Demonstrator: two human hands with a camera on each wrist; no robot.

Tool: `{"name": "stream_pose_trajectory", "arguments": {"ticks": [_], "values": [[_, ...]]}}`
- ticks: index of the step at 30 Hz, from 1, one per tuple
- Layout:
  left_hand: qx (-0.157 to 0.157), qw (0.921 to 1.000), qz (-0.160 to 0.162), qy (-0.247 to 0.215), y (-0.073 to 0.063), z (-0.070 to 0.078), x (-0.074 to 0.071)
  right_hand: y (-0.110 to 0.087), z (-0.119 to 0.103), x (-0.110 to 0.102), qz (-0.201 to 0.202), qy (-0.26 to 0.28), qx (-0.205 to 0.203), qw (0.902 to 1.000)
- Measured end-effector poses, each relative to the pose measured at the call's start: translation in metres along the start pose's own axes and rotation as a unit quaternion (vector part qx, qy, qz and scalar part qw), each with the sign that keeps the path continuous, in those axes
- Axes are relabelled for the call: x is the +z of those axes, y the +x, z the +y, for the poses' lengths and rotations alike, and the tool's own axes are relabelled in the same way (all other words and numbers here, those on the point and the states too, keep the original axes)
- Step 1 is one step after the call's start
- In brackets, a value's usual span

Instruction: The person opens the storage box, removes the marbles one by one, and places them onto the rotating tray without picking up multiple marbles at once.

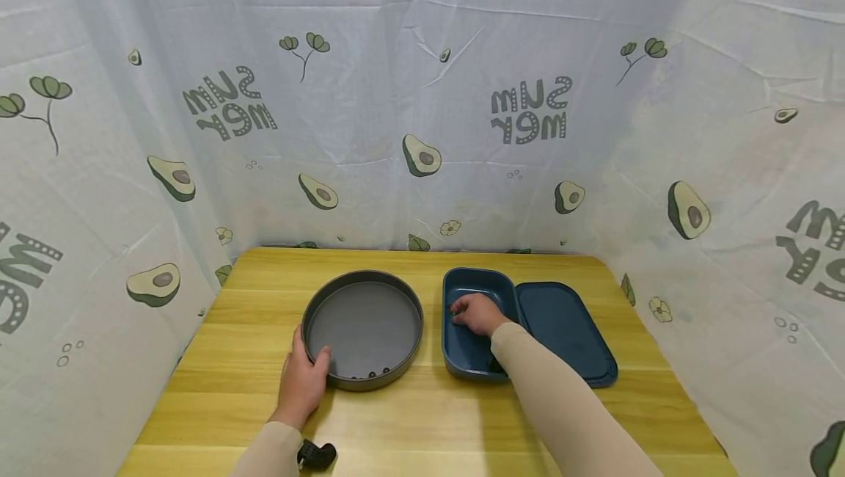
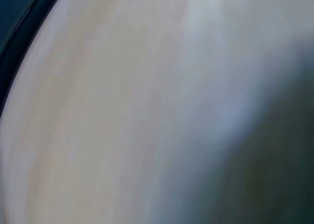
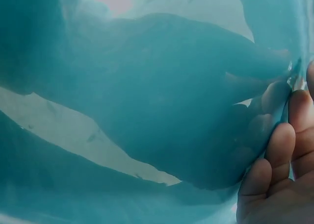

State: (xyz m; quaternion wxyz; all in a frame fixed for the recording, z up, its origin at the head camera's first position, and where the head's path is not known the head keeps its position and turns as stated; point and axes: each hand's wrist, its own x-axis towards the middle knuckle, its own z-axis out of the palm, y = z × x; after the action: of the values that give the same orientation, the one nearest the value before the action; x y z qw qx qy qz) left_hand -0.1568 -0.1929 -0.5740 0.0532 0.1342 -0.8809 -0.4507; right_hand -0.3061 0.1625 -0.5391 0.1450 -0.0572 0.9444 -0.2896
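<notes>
On the left of the table, a round dark grey cake pan [image 1: 366, 323] has several small dark round pieces [image 1: 372, 374] along its near inner wall. My left hand [image 1: 305, 381] grips the pan's left side, thumb over the rim and fingers outside. To the right is a blue rectangular box [image 1: 477, 272], without its lid. My right hand [image 1: 480, 313] reaches down inside it, fingertips at the bottom. In the right wrist view, the fingers [image 3: 279, 150] meet their reflection in the shiny blue floor; I cannot tell whether the thumb and forefinger pinch a small piece.
A flat blue lid [image 1: 564, 330] lies against the box's right side. The wooden table [image 1: 409, 425] ends at a printed curtain [image 1: 370, 110] behind and at the sides. A small black device [image 1: 317, 455] sits by my left wrist. The left wrist view is mostly blurred.
</notes>
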Motion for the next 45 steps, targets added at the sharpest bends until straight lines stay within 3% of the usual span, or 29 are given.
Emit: {"name": "stream_pose_trajectory", "arguments": {"ticks": [10, 27, 36, 45], "values": [[-0.002, 1.0000, -0.005, 0.002, 0.000, -0.001, -0.001, -0.002, -0.003, -0.007, -0.002, 0.002, -0.015, 0.9999], [-0.001, 1.0000, -0.001, 0.000, 0.003, -0.001, 0.000, -0.017, -0.024, -0.028, 0.011, 0.072, -0.063, 0.9953], [-0.002, 1.0000, -0.001, -0.002, 0.002, -0.002, 0.001, -0.023, -0.047, -0.021, 0.011, 0.090, -0.099, 0.9910], [-0.002, 1.0000, -0.002, -0.002, 0.001, 0.001, 0.000, -0.034, -0.073, -0.010, -0.034, 0.095, -0.130, 0.9864]]}}
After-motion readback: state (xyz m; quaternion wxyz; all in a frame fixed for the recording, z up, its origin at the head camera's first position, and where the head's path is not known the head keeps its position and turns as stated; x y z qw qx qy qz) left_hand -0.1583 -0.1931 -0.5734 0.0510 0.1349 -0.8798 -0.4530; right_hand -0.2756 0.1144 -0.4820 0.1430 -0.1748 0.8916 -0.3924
